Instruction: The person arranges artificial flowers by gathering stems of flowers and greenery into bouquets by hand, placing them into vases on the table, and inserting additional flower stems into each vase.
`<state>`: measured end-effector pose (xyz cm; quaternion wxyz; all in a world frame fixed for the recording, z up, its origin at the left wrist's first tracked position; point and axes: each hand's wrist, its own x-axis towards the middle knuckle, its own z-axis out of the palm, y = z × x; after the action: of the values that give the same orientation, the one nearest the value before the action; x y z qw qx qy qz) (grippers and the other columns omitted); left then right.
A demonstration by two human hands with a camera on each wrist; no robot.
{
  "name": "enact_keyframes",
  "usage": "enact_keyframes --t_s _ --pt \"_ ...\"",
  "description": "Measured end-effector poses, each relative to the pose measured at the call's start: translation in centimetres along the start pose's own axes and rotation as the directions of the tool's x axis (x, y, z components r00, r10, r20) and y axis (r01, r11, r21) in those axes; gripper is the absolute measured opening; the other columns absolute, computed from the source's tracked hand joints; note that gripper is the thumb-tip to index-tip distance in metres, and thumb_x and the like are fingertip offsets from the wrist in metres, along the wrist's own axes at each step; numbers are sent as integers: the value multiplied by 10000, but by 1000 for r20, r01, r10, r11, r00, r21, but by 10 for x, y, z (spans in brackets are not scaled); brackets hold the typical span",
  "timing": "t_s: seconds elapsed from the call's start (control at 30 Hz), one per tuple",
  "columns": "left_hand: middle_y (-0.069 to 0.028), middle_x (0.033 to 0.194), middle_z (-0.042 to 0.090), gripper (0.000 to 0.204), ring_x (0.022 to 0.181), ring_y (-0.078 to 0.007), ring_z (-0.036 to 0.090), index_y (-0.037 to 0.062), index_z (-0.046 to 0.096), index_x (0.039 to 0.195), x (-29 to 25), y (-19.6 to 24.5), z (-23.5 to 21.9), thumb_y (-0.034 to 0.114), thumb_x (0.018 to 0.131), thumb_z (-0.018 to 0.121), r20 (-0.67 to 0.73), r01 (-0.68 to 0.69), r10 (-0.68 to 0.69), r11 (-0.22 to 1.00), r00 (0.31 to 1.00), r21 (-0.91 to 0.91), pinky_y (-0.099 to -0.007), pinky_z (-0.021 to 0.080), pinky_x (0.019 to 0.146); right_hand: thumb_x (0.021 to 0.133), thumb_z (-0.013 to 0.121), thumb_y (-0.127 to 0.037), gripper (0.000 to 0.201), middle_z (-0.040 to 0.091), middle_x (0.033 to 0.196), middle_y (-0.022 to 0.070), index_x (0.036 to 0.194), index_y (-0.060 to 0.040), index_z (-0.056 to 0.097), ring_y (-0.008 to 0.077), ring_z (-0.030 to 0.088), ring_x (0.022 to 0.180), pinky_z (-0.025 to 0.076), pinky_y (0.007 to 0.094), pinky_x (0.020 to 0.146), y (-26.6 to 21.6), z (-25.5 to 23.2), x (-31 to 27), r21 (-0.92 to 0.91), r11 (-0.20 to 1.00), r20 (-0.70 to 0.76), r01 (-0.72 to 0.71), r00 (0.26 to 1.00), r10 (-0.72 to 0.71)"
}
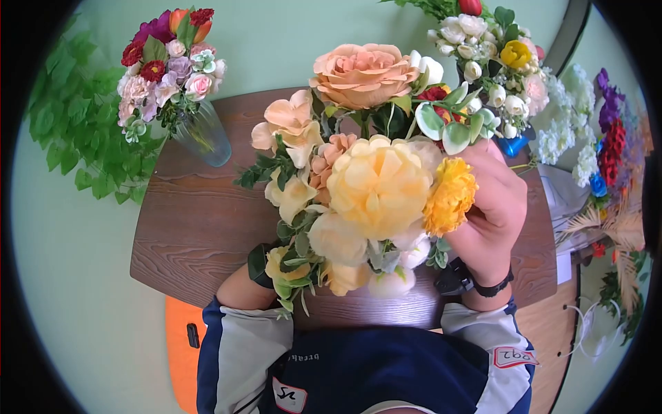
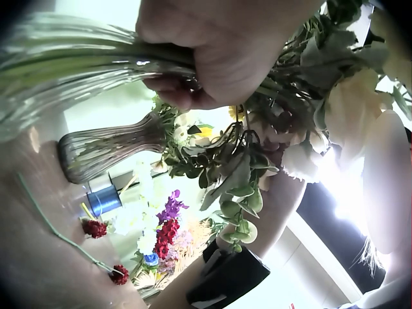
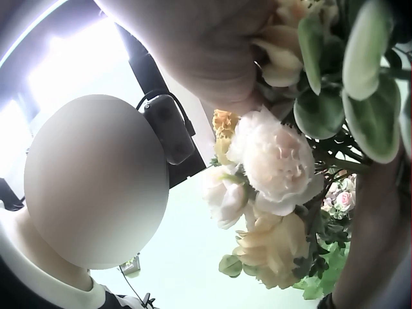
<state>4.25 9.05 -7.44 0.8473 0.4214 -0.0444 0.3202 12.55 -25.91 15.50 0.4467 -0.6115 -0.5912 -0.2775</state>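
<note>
A big bouquet of artificial flowers (image 1: pixel 376 186), with peach and cream blooms, fills the middle of the head view. Its stems stand in a ribbed glass vase (image 2: pixel 71 71). My left hand (image 2: pixel 225 55) grips the vase's neck in the left wrist view; the bouquet hides this hand in the head view. On the bouquet's right side, my right hand (image 1: pixel 493 203) is bent in close behind a bright yellow flower (image 1: pixel 449 196). In the right wrist view, the right hand (image 3: pixel 212 51) sits among petals and rounded leaves (image 3: pixel 322 112). Its fingertips are hidden, so I cannot tell what they hold.
Another glass vase (image 1: pixel 207 134) with pink and purple flowers stands at the table's back left. White flowers (image 1: pixel 510 96) stand at the back right, near a blue spool (image 2: pixel 105 201). Red flowers (image 2: pixel 119 275) lie on the tabletop. More flowers (image 1: pixel 610 152) hang beyond the right edge.
</note>
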Motion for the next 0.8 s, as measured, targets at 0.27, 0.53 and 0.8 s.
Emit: enact_keyframes --t_s 0.27,0.53,0.8 --pt "-84 967 460 258 865 -183 436 38 449 1092 3 0 1 207 900 486 3 0 0 1000 1000 16 -309 335 757 624 647 -43 91 488 579 36 657 -64 565 211 490 548 338 301 590 16 3 0 -18 998 -1 -57 998 57" --pt "-82 954 462 253 852 -182 438 39 452 1083 1 -2 -2 208 898 489 -4 6 -6 999 1000 34 -308 336 746 620 660 -42 105 474 577 42 655 -62 564 211 479 552 338 290 606 24 4 -1 66 994 12 -92 996 92" --pt "-80 940 463 249 838 -180 439 40 455 1075 6 -1 0 209 896 492 3 -6 6 999 1000 46 -306 338 735 694 681 -16 121 674 809 75 814 -4 679 196 620 757 447 289 690 17 -28 8 147 975 -76 -164 981 176"
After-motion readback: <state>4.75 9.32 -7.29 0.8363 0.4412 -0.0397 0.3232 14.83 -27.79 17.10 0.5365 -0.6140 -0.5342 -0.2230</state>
